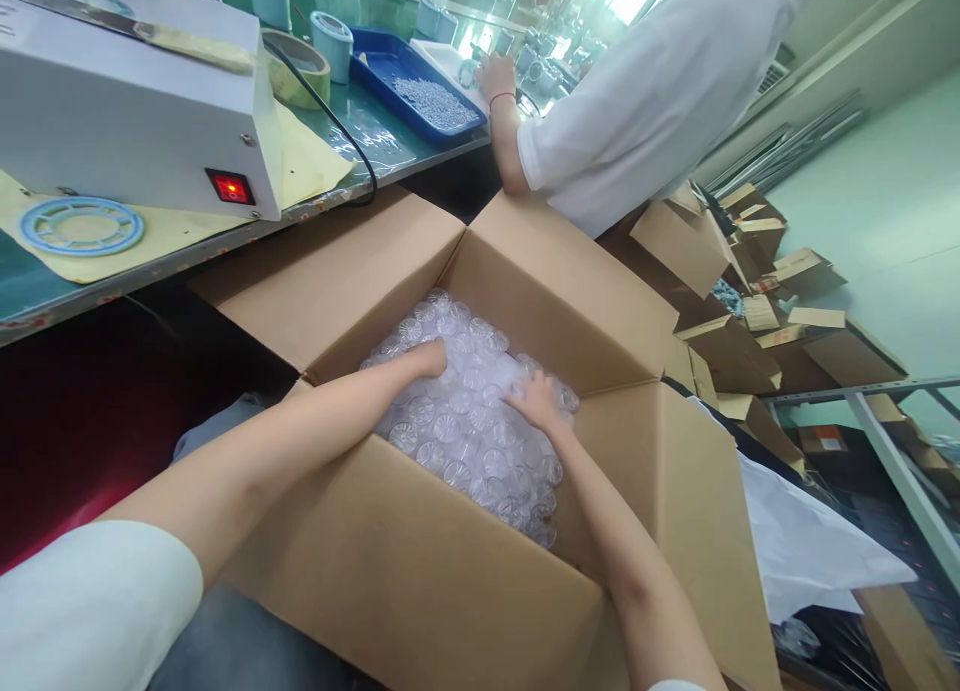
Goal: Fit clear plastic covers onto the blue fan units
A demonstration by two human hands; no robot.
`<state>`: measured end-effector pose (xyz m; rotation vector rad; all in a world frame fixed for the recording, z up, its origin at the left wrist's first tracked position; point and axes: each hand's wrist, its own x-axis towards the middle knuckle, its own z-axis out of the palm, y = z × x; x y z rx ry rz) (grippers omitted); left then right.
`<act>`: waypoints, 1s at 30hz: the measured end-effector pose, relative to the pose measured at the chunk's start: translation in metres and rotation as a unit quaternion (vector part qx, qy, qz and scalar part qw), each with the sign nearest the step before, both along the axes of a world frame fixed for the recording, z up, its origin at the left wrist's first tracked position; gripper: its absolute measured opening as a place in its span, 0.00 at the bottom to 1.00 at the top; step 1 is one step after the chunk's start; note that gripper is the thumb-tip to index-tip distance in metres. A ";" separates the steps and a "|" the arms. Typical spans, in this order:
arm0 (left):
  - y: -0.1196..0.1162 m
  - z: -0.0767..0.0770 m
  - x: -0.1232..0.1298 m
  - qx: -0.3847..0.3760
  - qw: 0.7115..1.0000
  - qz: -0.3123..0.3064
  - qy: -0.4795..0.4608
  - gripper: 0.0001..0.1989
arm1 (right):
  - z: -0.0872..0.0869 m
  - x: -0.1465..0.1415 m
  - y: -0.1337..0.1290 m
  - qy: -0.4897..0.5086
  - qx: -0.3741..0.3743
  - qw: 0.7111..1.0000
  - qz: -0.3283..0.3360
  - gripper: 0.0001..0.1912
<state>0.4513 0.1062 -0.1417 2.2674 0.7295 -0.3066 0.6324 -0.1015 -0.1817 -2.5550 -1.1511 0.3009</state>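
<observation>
An open cardboard box (480, 591) stands before me with its flaps folded out. Many round, clear plastic pieces (446, 429) with spoke-like ribs are heaped inside it. A whitish, hazy patch lies over the middle of the heap; what it is I cannot make out. My left hand (431, 358) is closed at the heap's far left part, its fingertips hidden. On the right side of the heap my right hand (536, 401) touches the plastic pieces, palm down, with its fingers apart and slightly bent.
A bench at upper left bears a white machine (135, 101) with a lit red switch, a blue ring (81, 226), a tape roll (300, 71) and a blue tray (375, 56) of small pieces. A co-worker's arm (510, 136) reaches over the bench. More cardboard boxes (731, 351) stand right.
</observation>
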 end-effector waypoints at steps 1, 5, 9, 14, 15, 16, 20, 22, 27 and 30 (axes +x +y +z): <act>0.000 0.002 -0.001 0.001 1.000 -0.002 0.015 0.18 | -0.001 -0.004 -0.003 -0.007 -0.011 1.000 0.010 0.12; 0.000 0.009 -0.004 -0.005 0.998 -0.026 0.051 0.17 | 0.006 -0.007 -0.011 -0.020 -0.016 0.999 0.040 0.09; -0.001 0.014 -0.001 -0.018 0.998 -0.021 0.051 0.15 | 0.029 0.003 -0.016 -0.032 0.051 0.998 0.009 0.08; -0.001 0.024 0.009 -0.068 0.997 0.010 -0.036 0.15 | 0.063 0.006 -0.018 -0.011 0.174 0.984 -0.031 0.11; 0.000 0.029 0.011 -0.084 0.994 0.015 -0.063 0.16 | 0.068 0.002 -0.017 0.003 0.195 0.980 -0.035 0.12; -0.001 0.033 0.012 -0.099 0.991 0.019 -0.092 0.18 | 0.072 -0.003 -0.015 0.021 0.212 0.976 -0.035 0.14; -0.011 0.053 0.016 -0.134 0.968 -0.005 -0.213 0.20 | 0.076 -0.042 0.003 0.119 0.244 0.962 0.006 0.16; -0.019 0.057 0.016 -0.144 0.956 -0.052 -0.249 0.23 | 0.072 -0.062 0.016 0.169 0.256 0.952 0.025 0.16; -0.025 0.052 0.016 -0.109 0.959 -0.073 -0.252 0.13 | 0.054 -0.080 0.025 0.230 0.259 0.937 0.043 0.18; -0.021 0.050 0.016 -0.076 0.967 -0.042 -0.239 0.17 | 0.043 -0.082 0.005 0.226 0.220 0.945 0.085 0.18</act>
